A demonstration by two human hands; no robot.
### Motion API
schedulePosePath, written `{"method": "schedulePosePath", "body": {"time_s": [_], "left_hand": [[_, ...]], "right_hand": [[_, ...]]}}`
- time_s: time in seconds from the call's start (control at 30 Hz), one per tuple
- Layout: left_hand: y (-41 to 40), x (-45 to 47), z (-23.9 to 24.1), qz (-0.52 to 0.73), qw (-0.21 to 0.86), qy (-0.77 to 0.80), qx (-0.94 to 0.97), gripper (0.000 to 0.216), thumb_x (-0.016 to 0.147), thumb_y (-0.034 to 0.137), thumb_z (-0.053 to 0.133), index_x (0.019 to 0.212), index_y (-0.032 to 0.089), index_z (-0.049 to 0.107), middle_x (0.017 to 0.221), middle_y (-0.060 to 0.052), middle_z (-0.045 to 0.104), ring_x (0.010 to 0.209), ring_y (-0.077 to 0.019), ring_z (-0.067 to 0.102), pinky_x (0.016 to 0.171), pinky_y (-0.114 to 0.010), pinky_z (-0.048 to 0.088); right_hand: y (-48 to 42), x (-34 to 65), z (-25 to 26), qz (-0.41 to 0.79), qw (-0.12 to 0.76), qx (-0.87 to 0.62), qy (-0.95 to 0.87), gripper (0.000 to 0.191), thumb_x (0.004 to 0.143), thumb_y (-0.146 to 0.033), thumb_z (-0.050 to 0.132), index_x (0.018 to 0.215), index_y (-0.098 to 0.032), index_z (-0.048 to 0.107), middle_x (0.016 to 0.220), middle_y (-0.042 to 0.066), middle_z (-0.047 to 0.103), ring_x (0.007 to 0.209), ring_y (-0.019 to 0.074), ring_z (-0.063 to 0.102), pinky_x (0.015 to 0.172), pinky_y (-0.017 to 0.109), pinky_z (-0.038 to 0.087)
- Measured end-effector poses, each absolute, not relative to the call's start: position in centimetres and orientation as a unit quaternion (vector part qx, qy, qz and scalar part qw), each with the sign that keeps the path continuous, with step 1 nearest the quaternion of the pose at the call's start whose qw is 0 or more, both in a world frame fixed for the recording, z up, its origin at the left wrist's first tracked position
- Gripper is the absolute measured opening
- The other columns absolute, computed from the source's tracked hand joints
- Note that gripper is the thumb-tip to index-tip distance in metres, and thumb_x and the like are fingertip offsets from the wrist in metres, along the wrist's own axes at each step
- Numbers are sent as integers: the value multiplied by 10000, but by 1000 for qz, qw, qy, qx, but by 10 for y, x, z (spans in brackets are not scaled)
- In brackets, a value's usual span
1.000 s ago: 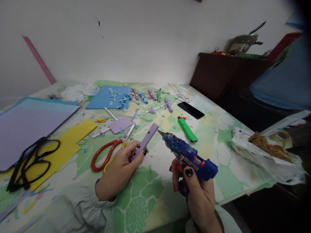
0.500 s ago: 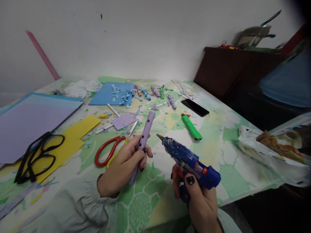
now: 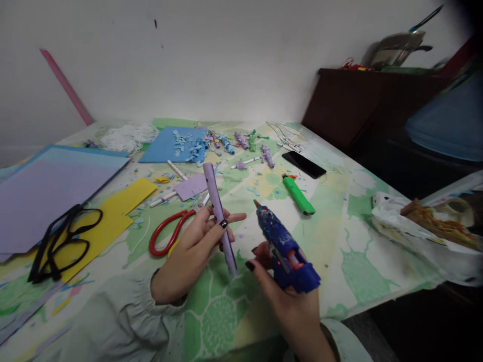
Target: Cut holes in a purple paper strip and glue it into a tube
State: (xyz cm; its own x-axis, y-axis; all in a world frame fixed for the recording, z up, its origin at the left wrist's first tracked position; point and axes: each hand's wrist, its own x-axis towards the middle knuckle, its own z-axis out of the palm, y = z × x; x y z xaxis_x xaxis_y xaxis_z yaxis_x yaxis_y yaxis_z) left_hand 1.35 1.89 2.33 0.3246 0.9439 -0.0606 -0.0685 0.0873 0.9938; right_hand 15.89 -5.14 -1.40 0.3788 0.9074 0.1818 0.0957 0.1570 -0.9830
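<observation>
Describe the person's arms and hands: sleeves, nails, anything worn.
Both arms wear pale, whitish long sleeves; the left sleeve has a gathered cuff at the wrist, the right sleeve shows only its edge. The left hand and right hand are bare, with black nail polish. No ring or watch shows.

I can read no text, brand or number anywhere in this view. Any marking on the side of the blue glue gun is too blurred for me to make out. I find no legible print on the purple paper roll or the green highlighter. The phone lies on the table with a dark screen.
</observation>
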Motion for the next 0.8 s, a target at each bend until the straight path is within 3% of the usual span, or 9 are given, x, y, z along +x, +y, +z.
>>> {"method": "schedulePosePath", "body": {"time_s": [0.1,0.33,0.47,0.63,0.8], "left_hand": [[17,15,24,398,645,391,522,237,864,342,601,1047,197,560,1034,-53,659,787,-161,632,702,-288,526],[20,16,25,407,643,401,511,268,772,337,694,941,170,571,803,-1,621,659,-145,623,589,-259,514],[21,17,27,404,632,411,518,282,739,319,720,920,163,571,798,-5,640,604,-127,604,549,-245,517],[23,16,22,380,648,398,526,291,673,234,773,910,175,615,841,-2,661,681,-137,652,618,-236,557],[23,11,19,335,684,403,507,357,673,238,787,984,189,619,791,-4,680,651,-179,684,610,-309,598]], "right_hand": [[-47,155,-16,368,593,-542,-469,220,736,-255,718,896,-193,581,774,35,692,624,160,667,534,236,553],[-46,154,-17,352,596,-547,-472,91,803,-252,645,834,-183,594,752,25,669,650,148,650,586,232,543],[-46,153,-21,346,593,-555,-471,100,813,-263,638,856,-186,590,759,25,663,633,144,639,543,220,521],[-47,153,-24,326,598,-565,-467,121,808,-260,643,888,-198,576,763,16,658,644,145,641,517,212,503],[-45,152,-24,324,591,-571,-469,117,806,-249,644,884,-204,569,780,16,660,691,154,653,556,220,515]]}}
